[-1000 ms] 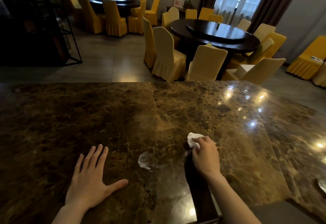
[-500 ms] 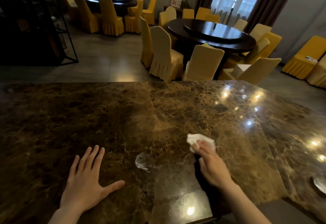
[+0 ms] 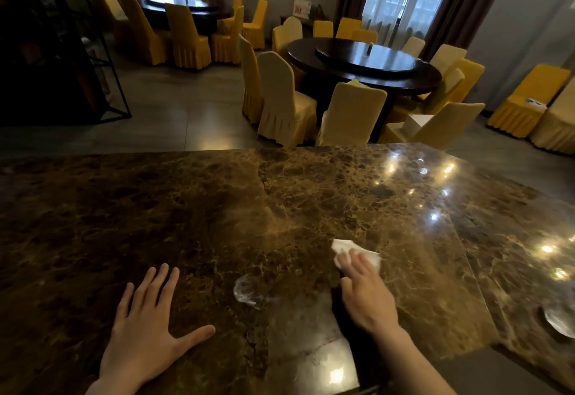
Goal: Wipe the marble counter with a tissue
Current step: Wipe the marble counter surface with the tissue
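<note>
A brown marble counter [image 3: 193, 214] fills the lower half of the view. A white tissue [image 3: 351, 250] lies flat on it, right of centre. My right hand [image 3: 365, 293] presses the tissue down with flattened fingers; the fingertips cover its near part. My left hand [image 3: 146, 329] rests palm down on the counter at the lower left, fingers spread, holding nothing. A small whitish wet smear [image 3: 245, 292] sits on the marble between my hands.
Beyond the counter's far edge stand a dark round table [image 3: 364, 61] ringed by yellow covered chairs [image 3: 280, 98]. A second round table [image 3: 180, 5] is at the back left. A black metal rack [image 3: 102, 67] stands at left. Ceiling lights reflect on the counter's right side.
My right hand has opened from a pinch to flat fingers and slid the tissue to the right, spreading it out. My left hand has stayed in place.
</note>
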The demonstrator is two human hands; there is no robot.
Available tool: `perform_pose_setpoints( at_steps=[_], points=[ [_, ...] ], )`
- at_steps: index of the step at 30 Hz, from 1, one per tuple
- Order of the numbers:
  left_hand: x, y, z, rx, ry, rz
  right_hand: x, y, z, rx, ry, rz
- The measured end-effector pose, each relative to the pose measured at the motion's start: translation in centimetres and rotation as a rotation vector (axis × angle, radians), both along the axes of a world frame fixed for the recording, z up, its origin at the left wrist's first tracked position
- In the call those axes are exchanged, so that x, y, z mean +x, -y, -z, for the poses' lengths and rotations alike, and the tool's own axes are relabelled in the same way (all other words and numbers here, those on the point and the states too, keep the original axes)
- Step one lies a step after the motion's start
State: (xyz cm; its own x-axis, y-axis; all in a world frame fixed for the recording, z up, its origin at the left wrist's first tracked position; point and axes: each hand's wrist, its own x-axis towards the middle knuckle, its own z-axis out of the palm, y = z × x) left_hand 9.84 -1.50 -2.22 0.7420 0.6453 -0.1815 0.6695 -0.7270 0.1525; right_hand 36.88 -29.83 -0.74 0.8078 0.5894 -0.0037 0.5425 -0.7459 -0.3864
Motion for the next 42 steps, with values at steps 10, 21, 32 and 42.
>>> perform_pose_setpoints(
  at_steps=[10,21,32,42],
  points=[
    [0.1,0.2,-0.4,-0.015,0.009,0.005,-5.7,-2.0,1.0,-0.022,0.023,-0.371],
    [0.0,-0.2,0.4,0.005,0.015,0.004,-9.2,-3.3,0.8,0.002,-0.071,-0.425],
    [-0.1,-0.1,0.6,-0.009,0.071,0.003,-10.0,-4.7,0.4,0.113,-0.073,-0.326],
    [-0.4,-0.2,0.7,-0.027,0.069,0.025,-10.6,-6.2,-0.2,0.006,-0.034,-0.830]
  ],
)
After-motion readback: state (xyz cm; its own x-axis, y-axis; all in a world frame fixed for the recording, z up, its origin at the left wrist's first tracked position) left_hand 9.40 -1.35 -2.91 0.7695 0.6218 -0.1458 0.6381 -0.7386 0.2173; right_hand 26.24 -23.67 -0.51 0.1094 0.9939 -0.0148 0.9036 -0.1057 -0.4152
